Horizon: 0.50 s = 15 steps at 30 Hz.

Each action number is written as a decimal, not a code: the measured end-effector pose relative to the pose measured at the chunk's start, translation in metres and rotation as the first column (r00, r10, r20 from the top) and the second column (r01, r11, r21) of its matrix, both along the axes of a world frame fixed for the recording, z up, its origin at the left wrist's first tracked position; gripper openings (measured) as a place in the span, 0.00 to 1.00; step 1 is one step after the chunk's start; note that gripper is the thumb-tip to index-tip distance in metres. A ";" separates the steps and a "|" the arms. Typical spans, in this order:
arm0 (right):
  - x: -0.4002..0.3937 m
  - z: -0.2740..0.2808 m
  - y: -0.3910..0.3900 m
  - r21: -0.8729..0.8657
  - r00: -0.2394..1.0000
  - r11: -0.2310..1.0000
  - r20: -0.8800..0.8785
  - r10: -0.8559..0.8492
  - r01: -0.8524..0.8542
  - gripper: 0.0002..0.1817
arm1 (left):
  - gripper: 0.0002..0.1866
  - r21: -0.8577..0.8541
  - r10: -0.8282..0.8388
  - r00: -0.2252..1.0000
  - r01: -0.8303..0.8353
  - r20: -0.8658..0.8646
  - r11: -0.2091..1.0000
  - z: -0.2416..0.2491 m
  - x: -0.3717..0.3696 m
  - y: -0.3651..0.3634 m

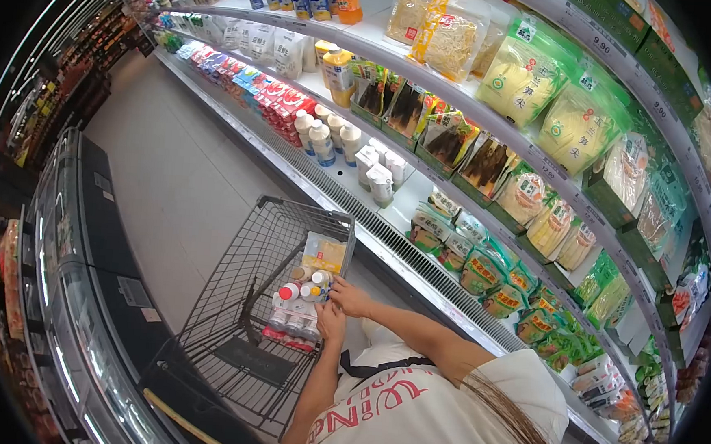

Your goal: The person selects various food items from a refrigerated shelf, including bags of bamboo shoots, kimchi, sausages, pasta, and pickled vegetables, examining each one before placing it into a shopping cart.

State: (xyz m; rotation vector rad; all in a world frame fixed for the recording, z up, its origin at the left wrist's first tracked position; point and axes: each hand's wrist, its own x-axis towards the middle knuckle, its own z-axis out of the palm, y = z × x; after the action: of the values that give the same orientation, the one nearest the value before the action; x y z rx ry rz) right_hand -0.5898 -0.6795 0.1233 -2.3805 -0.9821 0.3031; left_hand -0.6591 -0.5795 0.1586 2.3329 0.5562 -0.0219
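Note:
A black wire shopping cart [213,291] stands in front of me. Inside it lie several bottles, one with a red cap [288,291] and one with a white cap [321,278]. A shrink-wrapped bottle pack [290,325] with pink ends sits beside them, and a clear and yellow food bag [326,253] lies at the far side. My right hand [352,298] is at the cart's near side beside the bottles, fingers curled. Close to it, my left hand [331,321] is also closed near a small blue and yellow item [323,292]. Whatever the fingers hold is hidden.
A refrigerated shelf unit [382,47] runs along the right, with bagged foods [520,81], white bottles [321,143] and cartons. Its lower grille [387,239] borders the cart. Glass-sided freezer cases [75,286] line the left. The grey floor [164,153] stretches ahead between them.

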 end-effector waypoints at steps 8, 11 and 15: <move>-0.053 0.036 -0.027 -0.186 0.993 0.981 0.095 0.066 -0.048 0.13 | 0.11 0.052 0.000 1.000 0.001 -0.009 0.999 0.000 -0.056 -0.026; -0.072 0.036 -0.039 -0.197 0.996 0.978 0.038 0.076 -0.067 0.14 | 0.11 0.041 0.017 1.000 -0.017 -0.001 0.999 0.005 -0.077 -0.039; -0.099 0.035 -0.055 -0.190 0.997 0.979 -0.006 0.073 -0.073 0.14 | 0.10 0.050 0.010 1.000 -0.010 0.008 0.999 0.005 -0.106 -0.054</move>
State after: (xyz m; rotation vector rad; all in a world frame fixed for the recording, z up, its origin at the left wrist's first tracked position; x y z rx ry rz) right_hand -0.6892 -0.7348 0.1579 -2.5183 -1.0864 0.4418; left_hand -0.7647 -0.6337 0.1635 2.3781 0.5705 0.0057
